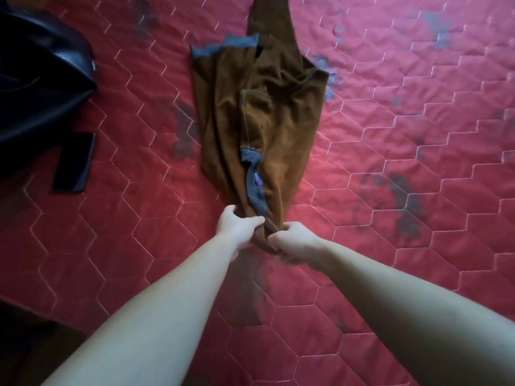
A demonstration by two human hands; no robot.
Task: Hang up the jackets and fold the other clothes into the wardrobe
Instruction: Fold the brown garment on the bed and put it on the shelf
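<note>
A brown garment (278, 121) with grey trim lies stretched out lengthwise on the red quilted bedspread (404, 135), bunched narrow at its near end. My left hand (237, 225) grips that near end from the left. My right hand (295, 240) grips the same bunched end from the right, fingers curled into the cloth. A grey collar strip with a small label (255, 185) runs along the garment's middle, just beyond my hands. The far end of the garment runs out of the top of the view.
A black leather jacket (36, 79) lies heaped at the left edge of the bed. A dark phone (74, 161) rests flat beside it. The bed's near-left edge (41, 310) drops to a dark floor. Grey stains mark the bedspread.
</note>
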